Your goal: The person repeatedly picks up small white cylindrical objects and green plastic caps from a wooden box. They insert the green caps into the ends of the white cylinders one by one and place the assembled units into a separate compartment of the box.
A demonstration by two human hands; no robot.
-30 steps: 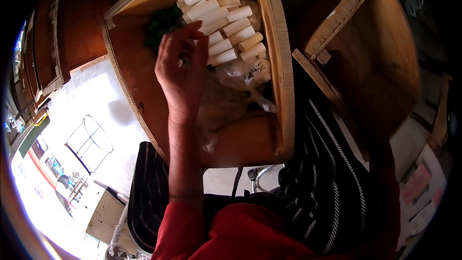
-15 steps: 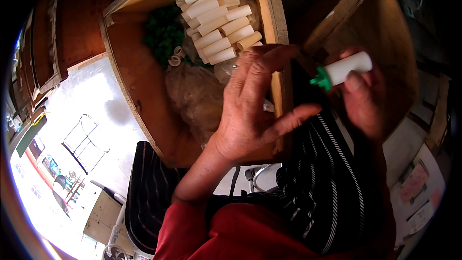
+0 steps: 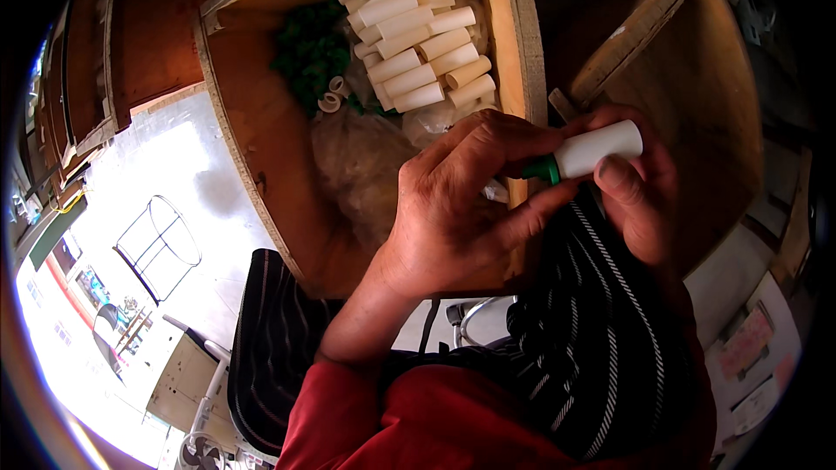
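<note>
My right hand (image 3: 649, 218) grips a short white tube (image 3: 601, 146), its thumb lying along the near side. A green cap (image 3: 543, 170) sits at the tube's left end. The fingers and thumb of my left hand (image 3: 448, 204) close around that cap and hide much of it. Both hands are above my lap, beside the right wall of a wooden box (image 3: 520, 30). Inside the box lies a stacked pile of similar white tubes (image 3: 409, 35). Left of the pile is a heap of small green pieces (image 3: 309, 52).
Some small white rings (image 3: 331, 96) and a clear plastic bag (image 3: 357, 174) lie in the box. To the right stands another wooden box (image 3: 723, 96). My striped trousers (image 3: 601, 322) are below my hands. A thin wire frame (image 3: 161, 248) is on the bright floor at left.
My left hand, spread apart from the tube before, has closed over the green cap. My right hand has brought the tube a little left and down.
</note>
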